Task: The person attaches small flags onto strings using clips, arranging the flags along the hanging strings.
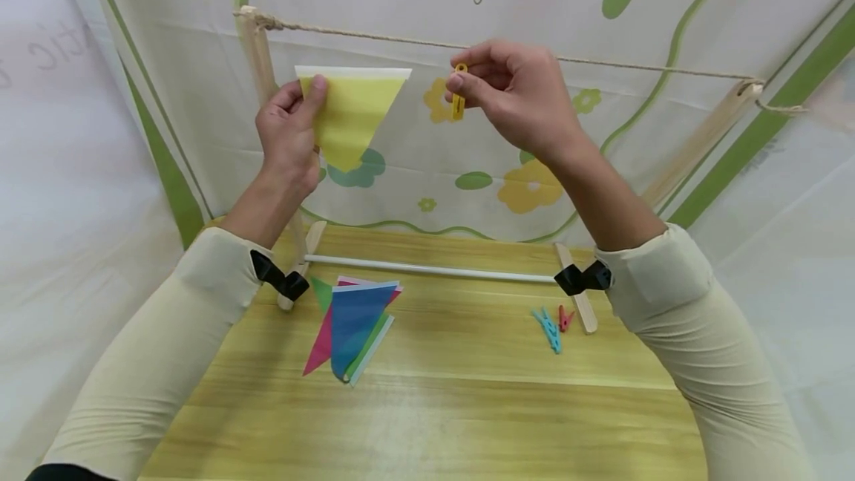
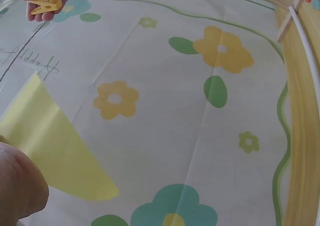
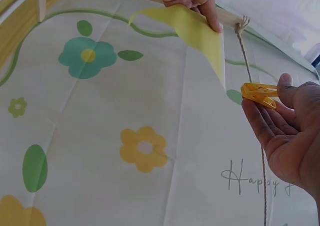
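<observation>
My left hand (image 1: pixel 286 132) pinches a yellow pennant (image 1: pixel 357 113) near its upper left corner, thumb in front; the white top edge lies just below the twine (image 1: pixel 374 37). In my right hand (image 1: pixel 528 95), a yellow clothespin (image 1: pixel 458 102) is pinched between thumb and fingers, a little below the twine and right of the pennant. The right wrist view shows the clothespin (image 3: pixel 259 94) close to the twine (image 3: pixel 244 55) and apart from the pennant (image 3: pixel 197 30). Seen from the left wrist, the pennant (image 2: pixel 55 146) hangs with its lower tip slightly curled.
Twine spans two wooden posts (image 1: pixel 260 58), joined low down by a white rod (image 1: pixel 427 269). Overlapping blue, pink and green pennants (image 1: pixel 361 321) lie on the wooden table (image 1: pixel 454 407). Blue clothespins (image 1: pixel 548 330) and a red clothespin (image 1: pixel 565 318) lie at right. Patterned fabric (image 1: pixel 414 199) hangs behind.
</observation>
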Motion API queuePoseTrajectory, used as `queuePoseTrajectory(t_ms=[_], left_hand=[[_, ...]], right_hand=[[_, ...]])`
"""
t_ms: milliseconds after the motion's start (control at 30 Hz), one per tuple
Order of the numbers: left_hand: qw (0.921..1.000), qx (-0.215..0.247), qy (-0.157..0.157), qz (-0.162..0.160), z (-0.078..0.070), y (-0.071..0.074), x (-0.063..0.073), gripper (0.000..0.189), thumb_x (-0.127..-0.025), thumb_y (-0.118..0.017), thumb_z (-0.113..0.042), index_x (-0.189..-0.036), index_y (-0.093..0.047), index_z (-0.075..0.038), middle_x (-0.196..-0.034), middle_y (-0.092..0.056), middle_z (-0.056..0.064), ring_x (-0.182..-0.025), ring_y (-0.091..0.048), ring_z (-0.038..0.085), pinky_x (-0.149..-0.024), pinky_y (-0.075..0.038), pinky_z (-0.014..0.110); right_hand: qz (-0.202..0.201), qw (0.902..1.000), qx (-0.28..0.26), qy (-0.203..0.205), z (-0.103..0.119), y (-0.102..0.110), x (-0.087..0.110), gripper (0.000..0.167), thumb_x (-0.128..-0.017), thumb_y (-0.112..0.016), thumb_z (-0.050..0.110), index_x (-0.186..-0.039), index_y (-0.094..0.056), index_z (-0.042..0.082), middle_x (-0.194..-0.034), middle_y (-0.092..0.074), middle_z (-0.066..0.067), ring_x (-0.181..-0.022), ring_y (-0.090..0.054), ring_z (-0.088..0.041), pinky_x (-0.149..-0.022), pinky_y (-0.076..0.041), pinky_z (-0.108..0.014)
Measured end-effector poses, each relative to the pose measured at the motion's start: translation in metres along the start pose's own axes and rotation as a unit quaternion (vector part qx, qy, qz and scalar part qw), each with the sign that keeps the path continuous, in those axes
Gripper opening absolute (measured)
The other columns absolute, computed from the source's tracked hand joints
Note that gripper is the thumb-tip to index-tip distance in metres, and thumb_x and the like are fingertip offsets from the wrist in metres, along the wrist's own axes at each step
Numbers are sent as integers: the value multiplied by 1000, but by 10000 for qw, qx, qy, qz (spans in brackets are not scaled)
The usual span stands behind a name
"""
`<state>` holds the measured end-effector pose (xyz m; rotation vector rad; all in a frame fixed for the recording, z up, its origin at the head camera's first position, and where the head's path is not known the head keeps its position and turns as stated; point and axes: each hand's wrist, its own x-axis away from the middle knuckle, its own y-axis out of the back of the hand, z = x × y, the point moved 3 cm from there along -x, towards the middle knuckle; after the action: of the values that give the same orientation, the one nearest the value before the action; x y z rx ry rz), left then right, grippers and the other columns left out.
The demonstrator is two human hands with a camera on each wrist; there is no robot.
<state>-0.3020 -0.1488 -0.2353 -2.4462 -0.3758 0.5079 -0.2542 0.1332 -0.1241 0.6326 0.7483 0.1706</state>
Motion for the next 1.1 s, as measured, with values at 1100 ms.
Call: queuePoseTrajectory(t_ms=[1100], left_hand=[[9960, -880, 139, 72, -19, -15, -1, 16, -103, -83, -25, -97, -78, -12, -94, -71, -1, -96, -63, 15, -88, -55, 26]], right_hand=[[-253, 9987, 69, 443, 36, -6, -55, 27, -111, -74, 19, -131, -79, 2, -108, -84, -6, -91, -77, -3, -97, -64, -20]])
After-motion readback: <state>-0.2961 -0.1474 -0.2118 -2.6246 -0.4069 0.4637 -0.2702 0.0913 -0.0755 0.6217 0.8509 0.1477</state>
